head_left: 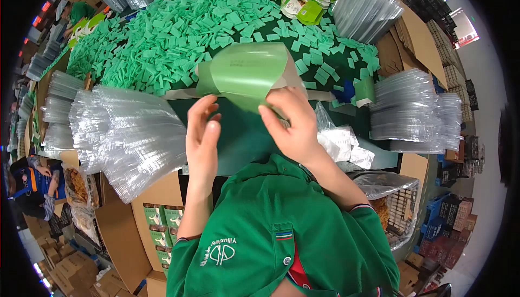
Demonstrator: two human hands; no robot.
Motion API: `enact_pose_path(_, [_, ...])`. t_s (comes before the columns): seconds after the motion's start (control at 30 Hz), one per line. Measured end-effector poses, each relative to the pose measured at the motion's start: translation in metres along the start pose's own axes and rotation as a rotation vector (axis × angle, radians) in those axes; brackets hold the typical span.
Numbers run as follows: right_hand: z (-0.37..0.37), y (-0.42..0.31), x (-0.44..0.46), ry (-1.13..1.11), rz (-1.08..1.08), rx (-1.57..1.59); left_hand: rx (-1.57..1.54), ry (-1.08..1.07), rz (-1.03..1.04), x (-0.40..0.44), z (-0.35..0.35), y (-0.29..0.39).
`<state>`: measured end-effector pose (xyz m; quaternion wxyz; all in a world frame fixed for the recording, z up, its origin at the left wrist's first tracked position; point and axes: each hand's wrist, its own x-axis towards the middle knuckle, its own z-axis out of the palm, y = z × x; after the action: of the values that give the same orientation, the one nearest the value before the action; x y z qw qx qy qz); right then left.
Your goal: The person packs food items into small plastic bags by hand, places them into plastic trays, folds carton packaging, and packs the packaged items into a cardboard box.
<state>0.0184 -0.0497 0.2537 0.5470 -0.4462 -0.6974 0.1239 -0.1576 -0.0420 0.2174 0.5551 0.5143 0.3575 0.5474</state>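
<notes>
A green printed cardboard sleeve (252, 69), curved and slightly blurred, is held up over the dark green table. My right hand (292, 123) grips its lower right end, with some fingers hidden behind or inside the card. Just below the sleeve's left end is my left hand (201, 134), its fingers bent and apart, with nothing visible in it. A large heap of small pale green packets (162, 37) spreads behind the sleeve. To the right of my right hand lie crumpled silvery-white wrappers (338, 142).
Stacked clear plastic trays stand at left (127, 134) and right (409, 110), with another stack (365, 7) at the back right. Green and white cartons (309, 4) lie at the back. An open cardboard box (124, 237) holds green packs (162, 226). Another person's arm (53, 180) shows at far left.
</notes>
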Motion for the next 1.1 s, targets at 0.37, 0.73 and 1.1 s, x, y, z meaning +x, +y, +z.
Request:
enact_pose_path(0.37, [-0.012,0.020,-0.009,-0.090,-0.451,-0.401,-0.741,-0.003,-0.224,-0.005,-0.019,-0.003])
enact_pose_path(0.73, [-0.015,0.031,-0.012,-0.171,-0.527,-0.455,-0.345,-0.154,-0.162,-0.005,-0.035,-0.001])
enact_pose_path(1.1, [-0.012,0.040,-0.016,-0.181,-0.291,-0.149,-0.402,0.150,-0.314,0.012,-0.005,0.002])
